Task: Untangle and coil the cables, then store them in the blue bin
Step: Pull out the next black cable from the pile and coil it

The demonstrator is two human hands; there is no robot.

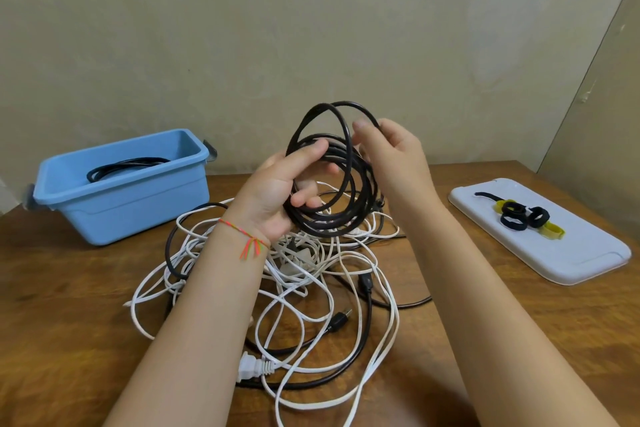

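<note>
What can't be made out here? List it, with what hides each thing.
Head view:
- Blue bin: its near wall hides most of the stored black cable.
- Tangled cables: forearms cover parts.
- Left hand: fingers partly behind the black coil.
- Straps on the white lid: too small to count.

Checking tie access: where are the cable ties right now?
In the head view, the cable ties lie on the white lid at the table's right side, apart from the cable pile.

text: none legible | labels: none | brands: none | numbers: none
</note>
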